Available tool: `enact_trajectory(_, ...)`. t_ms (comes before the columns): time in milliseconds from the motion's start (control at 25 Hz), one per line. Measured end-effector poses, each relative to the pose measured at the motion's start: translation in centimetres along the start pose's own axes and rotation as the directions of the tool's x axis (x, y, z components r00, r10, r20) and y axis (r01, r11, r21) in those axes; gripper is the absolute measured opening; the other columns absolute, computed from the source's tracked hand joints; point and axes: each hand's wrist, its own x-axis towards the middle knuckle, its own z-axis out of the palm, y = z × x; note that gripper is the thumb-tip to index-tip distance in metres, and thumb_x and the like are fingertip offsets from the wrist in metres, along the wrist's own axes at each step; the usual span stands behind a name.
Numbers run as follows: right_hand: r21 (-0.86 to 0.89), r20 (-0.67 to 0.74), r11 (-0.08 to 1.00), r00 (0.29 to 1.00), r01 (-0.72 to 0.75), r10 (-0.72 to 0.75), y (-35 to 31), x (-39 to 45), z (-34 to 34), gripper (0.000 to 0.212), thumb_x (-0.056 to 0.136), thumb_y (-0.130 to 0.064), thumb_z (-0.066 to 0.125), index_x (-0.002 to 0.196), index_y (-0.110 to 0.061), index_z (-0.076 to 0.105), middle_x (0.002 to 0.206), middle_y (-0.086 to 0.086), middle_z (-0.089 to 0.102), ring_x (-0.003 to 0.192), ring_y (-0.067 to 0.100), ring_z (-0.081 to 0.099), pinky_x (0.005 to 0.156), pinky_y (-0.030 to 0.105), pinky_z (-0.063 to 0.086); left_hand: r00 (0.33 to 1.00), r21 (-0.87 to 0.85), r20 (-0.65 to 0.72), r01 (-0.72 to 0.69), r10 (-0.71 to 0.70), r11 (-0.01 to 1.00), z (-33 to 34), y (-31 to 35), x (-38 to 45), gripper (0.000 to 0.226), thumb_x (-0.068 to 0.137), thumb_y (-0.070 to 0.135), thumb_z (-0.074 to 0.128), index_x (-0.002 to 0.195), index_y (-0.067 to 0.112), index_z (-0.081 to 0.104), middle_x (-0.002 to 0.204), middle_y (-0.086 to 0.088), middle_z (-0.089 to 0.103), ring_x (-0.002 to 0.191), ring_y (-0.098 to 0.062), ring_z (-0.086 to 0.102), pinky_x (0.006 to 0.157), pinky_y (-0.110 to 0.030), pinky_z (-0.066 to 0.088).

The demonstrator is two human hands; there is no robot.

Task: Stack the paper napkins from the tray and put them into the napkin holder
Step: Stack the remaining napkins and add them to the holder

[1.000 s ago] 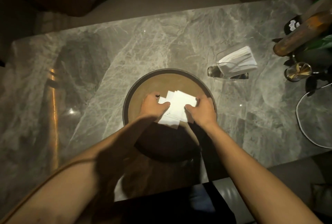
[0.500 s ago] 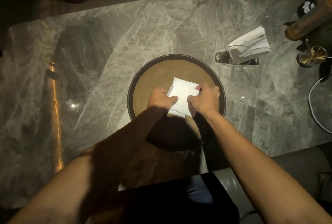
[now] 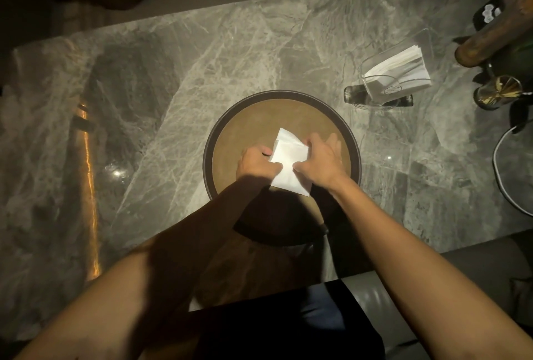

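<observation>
A round brown tray (image 3: 248, 117) with a dark rim sits on a grey marble table (image 3: 202, 50), holding one squared-up pile of white paper napkins (image 3: 288, 166) near its centre; how many sheets are in the pile cannot be told, though at least two layers show at its far corner. The pile lies turned diamond-wise, one corner pointing away from the person toward the far side of the table and the opposite corner toward the tray's near rim, its long axis running roughly far to near with a slight lean to the right. Two bare hands press in on it from either side: the left hand (image 3: 255, 164) is curled closed against the pile's left edge, thumb on top of the paper, and the right hand (image 3: 321, 162) grips the right edge, thumb on top and fingers (image 3: 331, 140) spread over the tray. To the right and farther off, well apart from the tray, stands one clear napkin holder (image 3: 383, 91), already holding an upright batch of folded white napkins (image 3: 401, 68) that leans to the right. Beside it stands one small glass (image 3: 497, 92) of thin sticks.
</observation>
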Motion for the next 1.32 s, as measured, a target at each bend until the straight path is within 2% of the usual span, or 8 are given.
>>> enact_trajectory(280,0.055,0.091,0.997,0.994,0.051,-0.056,0.1,0.4,-0.8,0.053,0.075,-0.022,0.081,0.120,-0.018,0.053,0.119,0.006,0.057,0.115,0.027,0.049,0.087,0.043,0.051,0.999,-0.068,0.020,-0.038,0.040,0.997,-0.5,-0.3,0.0,0.046,0.078,0.016,0.077,0.119,0.013,0.059,0.100,-0.004,0.063,0.096,-0.025,0.064,0.086,-0.041,0.059)
enact_trajectory(440,0.085,0.118,0.991,0.987,0.102,-0.111,0.8,0.1,-0.8,0.026,0.078,-0.018,0.079,0.093,-0.017,0.058,0.105,0.007,0.053,0.105,0.028,0.051,0.079,0.037,0.043,0.991,-0.074,0.055,-0.120,0.124,0.990,-1.1,-0.9,0.2,0.016,0.078,0.014,0.074,0.088,0.022,0.064,0.085,-0.004,0.067,0.085,-0.026,0.069,0.076,-0.038,0.059)
enact_trajectory(600,0.300,0.139,0.953,0.987,0.035,-0.079,1.1,-0.7,-1.4,0.035,0.083,-0.011,0.077,0.110,-0.014,0.055,0.111,0.006,0.061,0.097,0.025,0.062,0.068,0.030,0.052,0.987,-0.194,0.053,-0.139,0.152,0.971,-1.3,-1.1,0.5,0.012,0.083,0.008,0.069,0.089,0.017,0.067,0.077,-0.001,0.068,0.076,-0.022,0.068,0.065,-0.027,0.057)
enact_trajectory(760,0.392,0.109,0.920,0.993,0.005,-0.051,1.4,-0.9,-1.9,0.026,0.090,-0.011,0.073,0.113,-0.012,0.060,0.112,0.008,0.068,0.100,0.028,0.067,0.076,0.036,0.054,0.971,-0.259,0.101,-0.184,0.216,0.948,-1.4,-0.7,0.8,0.016,0.091,0.010,0.061,0.099,0.009,0.075,0.091,-0.018,0.074,0.076,-0.023,0.067,0.069,-0.029,0.053)
enact_trajectory(920,0.385,0.041,0.923,0.999,0.010,-0.028,2.1,-1.3,-2.7,0.017,0.090,-0.015,0.072,0.105,-0.009,0.067,0.104,0.009,0.072,0.093,0.026,0.070,0.075,0.041,0.058,0.990,-0.346,0.046,-0.113,0.137,0.932,-1.6,-0.1,0.9,0.016,0.098,0.016,0.057,0.104,0.011,0.071,0.089,0.001,0.071,0.077,-0.011,0.066,0.059,-0.015,0.051)
enact_trajectory(1040,0.365,0.011,0.931,1.000,0.016,-0.021,2.7,-1.4,-3.3,0.015,0.086,-0.017,0.075,0.098,-0.013,0.068,0.098,0.007,0.074,0.091,0.030,0.072,0.080,0.049,0.059,0.993,-0.378,-0.011,-0.114,0.118,0.919,-1.7,0.2,1.4,0.016,0.097,0.013,0.056,0.102,0.010,0.071,0.088,0.000,0.070,0.077,-0.012,0.063,0.061,-0.018,0.048)
enact_trajectory(1200,0.405,0.165,0.914,0.981,0.030,-0.106,2.7,-1.1,-4.7,0.018,0.084,-0.016,0.082,0.098,-0.013,0.070,0.099,0.011,0.077,0.089,0.026,0.076,0.085,0.048,0.060,0.993,-0.384,0.033,-0.093,0.114,0.919,-1.9,0.6,2.0,0.016,0.097,0.013,0.056,0.104,0.010,0.071,0.088,0.002,0.070,0.074,-0.009,0.062,0.064,-0.019,0.050)
enact_trajectory(1320,0.412,0.362,0.910,0.907,0.052,-0.215,1.4,-0.6,-5.1,0.010,0.088,-0.010,0.080,0.093,-0.014,0.072,0.094,0.010,0.076,0.085,0.022,0.073,0.081,0.040,0.056,0.984,-0.380,0.089,-0.109,0.153,0.919,-1.7,0.6,2.8,0.018,0.097,0.016,0.057,0.103,0.010,0.073,0.092,-0.002,0.072,0.079,-0.012,0.063,0.069,-0.022,0.050)
